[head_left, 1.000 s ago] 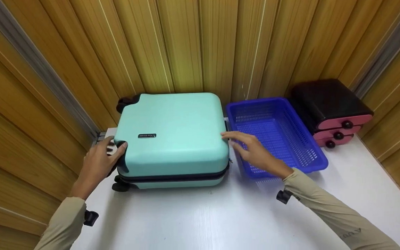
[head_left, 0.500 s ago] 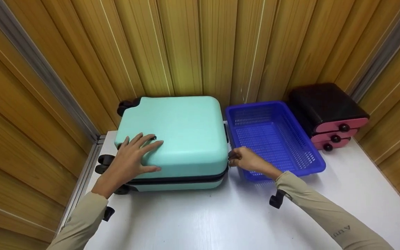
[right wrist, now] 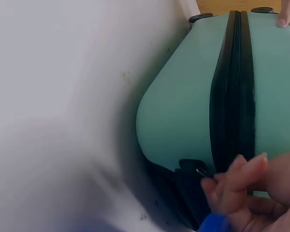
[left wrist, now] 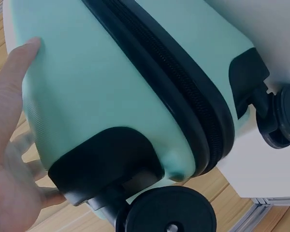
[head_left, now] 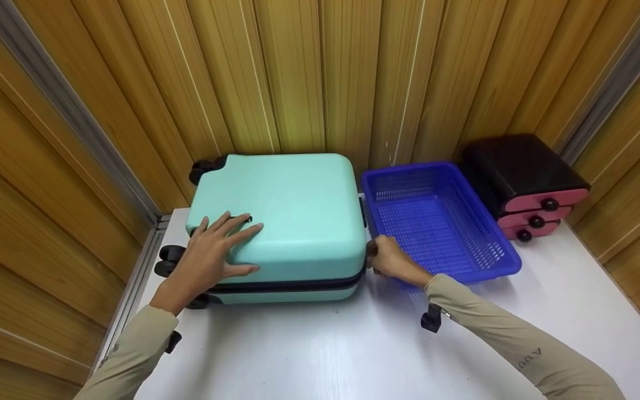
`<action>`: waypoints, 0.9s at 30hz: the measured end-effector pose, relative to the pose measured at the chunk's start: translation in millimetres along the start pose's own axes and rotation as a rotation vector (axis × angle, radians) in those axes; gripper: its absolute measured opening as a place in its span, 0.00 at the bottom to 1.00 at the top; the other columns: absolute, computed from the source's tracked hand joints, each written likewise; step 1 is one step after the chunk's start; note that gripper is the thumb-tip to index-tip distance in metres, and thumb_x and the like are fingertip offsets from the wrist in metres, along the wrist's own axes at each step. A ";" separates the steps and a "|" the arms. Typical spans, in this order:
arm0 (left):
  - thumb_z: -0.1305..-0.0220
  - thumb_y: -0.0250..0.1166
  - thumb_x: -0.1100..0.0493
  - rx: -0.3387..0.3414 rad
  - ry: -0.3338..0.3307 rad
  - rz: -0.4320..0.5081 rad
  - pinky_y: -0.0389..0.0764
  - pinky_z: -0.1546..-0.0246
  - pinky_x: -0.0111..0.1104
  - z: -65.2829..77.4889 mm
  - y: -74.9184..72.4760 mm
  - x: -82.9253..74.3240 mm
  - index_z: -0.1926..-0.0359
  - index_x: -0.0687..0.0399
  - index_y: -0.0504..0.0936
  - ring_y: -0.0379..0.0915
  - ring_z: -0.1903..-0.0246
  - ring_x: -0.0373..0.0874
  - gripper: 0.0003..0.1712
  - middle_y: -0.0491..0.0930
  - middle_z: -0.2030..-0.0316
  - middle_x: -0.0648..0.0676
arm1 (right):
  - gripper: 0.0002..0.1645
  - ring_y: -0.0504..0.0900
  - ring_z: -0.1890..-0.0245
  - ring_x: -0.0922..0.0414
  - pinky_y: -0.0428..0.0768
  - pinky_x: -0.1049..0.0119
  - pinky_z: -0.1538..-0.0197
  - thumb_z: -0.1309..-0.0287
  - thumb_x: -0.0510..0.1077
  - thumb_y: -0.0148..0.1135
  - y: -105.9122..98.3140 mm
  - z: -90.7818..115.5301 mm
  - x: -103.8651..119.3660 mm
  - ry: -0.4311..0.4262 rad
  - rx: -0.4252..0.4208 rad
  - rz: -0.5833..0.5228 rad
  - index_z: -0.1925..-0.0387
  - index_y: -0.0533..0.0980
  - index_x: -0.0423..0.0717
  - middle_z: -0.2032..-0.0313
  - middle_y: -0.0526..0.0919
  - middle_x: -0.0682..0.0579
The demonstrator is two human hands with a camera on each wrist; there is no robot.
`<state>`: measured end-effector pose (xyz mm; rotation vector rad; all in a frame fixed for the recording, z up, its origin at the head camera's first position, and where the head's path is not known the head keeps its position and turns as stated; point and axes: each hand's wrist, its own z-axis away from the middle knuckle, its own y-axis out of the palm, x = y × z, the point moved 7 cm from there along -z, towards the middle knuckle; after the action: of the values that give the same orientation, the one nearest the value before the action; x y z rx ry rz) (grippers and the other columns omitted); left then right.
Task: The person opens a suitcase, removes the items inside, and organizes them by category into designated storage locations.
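A mint-green hard-shell suitcase (head_left: 298, 194) lies flat on the white table, its wheels pointing left. My left hand (head_left: 203, 255) rests on the lid near the wheel end, fingers spread and partly over the small badge. In the left wrist view, the thumb lies on the shell above the black zipper band (left wrist: 169, 72). At the suitcase's right front corner, my right hand (head_left: 395, 260) has its fingers curled. The right wrist view shows those fingers (right wrist: 237, 179) pinching a small metal zipper pull (right wrist: 202, 172) beside the zipper (right wrist: 234, 92); the grip itself is partly hidden.
A blue perforated plastic basket (head_left: 373, 183) stands right of the suitcase, close behind my right hand. Beyond it sits a black box with pink drawers (head_left: 548, 200) and round knobs. Wood-patterned panels (head_left: 348, 78) enclose the back and sides.
My left hand has moved from the suitcase's wheel corner onto its lid. My right hand has dropped from the lid's right edge to the zipper corner, its fingers now curled at the pull.
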<state>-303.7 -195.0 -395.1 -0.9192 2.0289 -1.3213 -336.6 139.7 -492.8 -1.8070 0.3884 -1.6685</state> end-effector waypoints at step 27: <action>0.48 0.80 0.34 -0.047 0.005 -0.014 0.60 0.31 0.72 1.8 0.8 -1.2 0.27 0.40 0.77 0.65 0.27 0.66 0.48 0.73 0.28 0.57 | 0.10 0.69 0.91 0.67 0.68 0.76 0.86 0.41 0.25 0.57 1.1 4.3 -4.1 -0.007 -0.029 -0.096 0.75 0.82 0.26 0.87 0.79 0.53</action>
<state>-301.8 -194.9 -396.5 -0.9534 2.0686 -1.2890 -332.8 142.5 -496.7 -1.8781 0.3293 -1.7293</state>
